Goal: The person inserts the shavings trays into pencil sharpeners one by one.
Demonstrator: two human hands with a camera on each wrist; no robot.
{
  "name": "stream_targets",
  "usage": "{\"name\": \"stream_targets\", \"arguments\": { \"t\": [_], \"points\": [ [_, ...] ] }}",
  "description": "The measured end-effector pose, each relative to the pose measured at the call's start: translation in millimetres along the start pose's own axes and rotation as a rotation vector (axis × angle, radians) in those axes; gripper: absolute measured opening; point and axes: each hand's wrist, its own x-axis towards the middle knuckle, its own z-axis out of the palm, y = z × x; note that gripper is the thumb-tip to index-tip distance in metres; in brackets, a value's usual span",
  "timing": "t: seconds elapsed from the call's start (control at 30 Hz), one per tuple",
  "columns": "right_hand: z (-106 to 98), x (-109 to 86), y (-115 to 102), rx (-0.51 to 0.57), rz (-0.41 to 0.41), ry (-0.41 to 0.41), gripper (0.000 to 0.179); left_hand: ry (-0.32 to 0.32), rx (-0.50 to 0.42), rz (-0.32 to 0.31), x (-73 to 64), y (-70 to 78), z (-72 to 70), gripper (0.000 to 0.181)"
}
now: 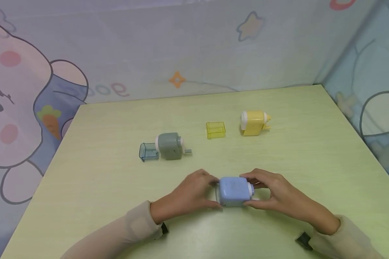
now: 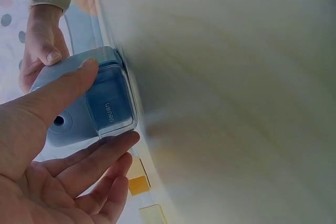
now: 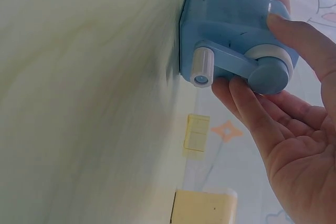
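A blue crank pencil sharpener (image 1: 235, 190) sits on the table between both hands. My left hand (image 1: 191, 194) pinches it at the end with the clear shavings drawer (image 2: 111, 106), thumb on one side and fingertips on the other. The drawer appears to be in the body, and the pencil hole (image 2: 59, 121) shows beside it. At the opposite end, my right hand (image 1: 283, 197) grips the body, its thumb and fingers on opposite sides around the crank handle (image 3: 202, 67).
Farther back stands a grey-green sharpener (image 1: 170, 146), with a clear bluish drawer (image 1: 148, 151) at its left. A yellow sharpener (image 1: 253, 123) stands at back right, and a clear yellow drawer (image 1: 215, 130) lies to its left. A printed cloth (image 1: 149, 46) hangs behind the table (image 1: 94, 201).
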Motion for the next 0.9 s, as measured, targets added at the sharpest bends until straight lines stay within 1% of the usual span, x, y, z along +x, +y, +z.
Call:
{"name": "stream_targets", "arguments": {
  "t": [0.23,0.6,0.9],
  "points": [
    [0.3,-0.4,0.5,0.002,0.004,0.001,0.058,0.004,-0.007,-0.023,0.2,2.5,1.2,0.066],
    [1.2,-1.8,0.9,-0.001,-0.013,0.0,0.061,0.007,-0.001,-0.017,1.4,4.6,3.3,0.067],
    [0.8,-1.4,1.1,-0.002,-0.007,0.004,0.06,0.005,0.007,-0.025,2.9,6.4,2.7,0.067]
  ]
}}
